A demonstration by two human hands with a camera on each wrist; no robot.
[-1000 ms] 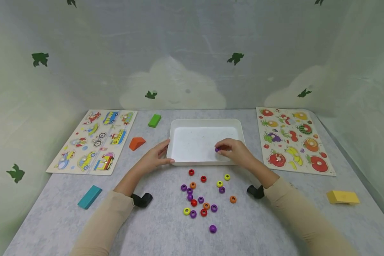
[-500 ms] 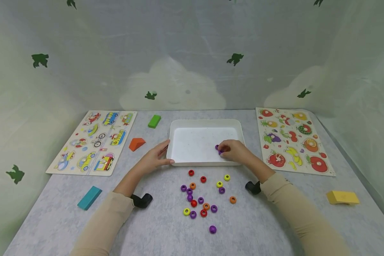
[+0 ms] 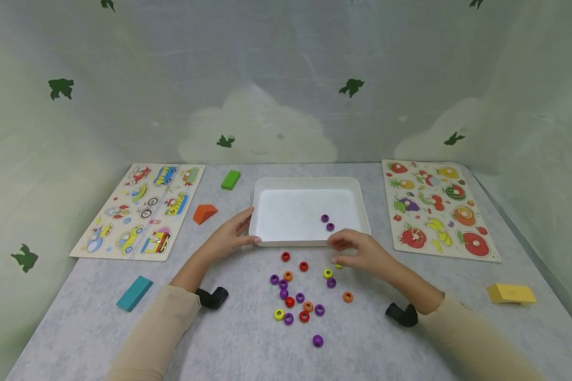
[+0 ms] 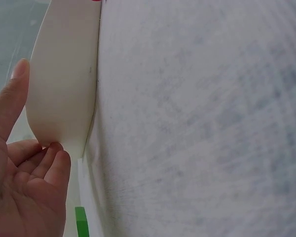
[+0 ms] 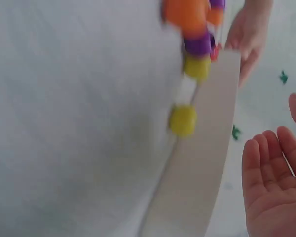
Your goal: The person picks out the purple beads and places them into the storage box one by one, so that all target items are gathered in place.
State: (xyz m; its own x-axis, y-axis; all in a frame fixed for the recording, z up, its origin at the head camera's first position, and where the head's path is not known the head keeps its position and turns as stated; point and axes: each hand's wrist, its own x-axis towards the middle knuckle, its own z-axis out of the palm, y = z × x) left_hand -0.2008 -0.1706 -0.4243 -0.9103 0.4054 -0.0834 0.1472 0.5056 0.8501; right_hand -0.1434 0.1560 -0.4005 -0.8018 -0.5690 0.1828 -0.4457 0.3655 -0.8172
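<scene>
A shallow white tray (image 3: 286, 214) lies on the table with two purple beads, a rear one (image 3: 325, 218) and a front one (image 3: 330, 227), on its floor at the right. My left hand (image 3: 228, 235) holds the tray's near left corner; the left wrist view shows bent fingers (image 4: 54, 160) against its wall and the thumb at its edge. My right hand (image 3: 364, 253) is over the tray's near right edge, holding nothing, its fingers loosely extended in the right wrist view. It partly covers a yellow bead (image 3: 339, 266). Several purple, red, orange and yellow beads lie loose before the tray, one purple bead (image 3: 318, 341) nearest me.
A vehicle puzzle board (image 3: 140, 211) lies at the left, a fruit puzzle board (image 3: 438, 211) at the right. Around them are green (image 3: 231, 180), orange (image 3: 204, 214), teal (image 3: 134, 293) and yellow (image 3: 511, 293) blocks. A pale curtain (image 3: 286, 79) hangs behind the table.
My right hand has let go of a purple bead beside another in the tray, then drawn back toward me to the near edge. My left hand has stayed at the corner.
</scene>
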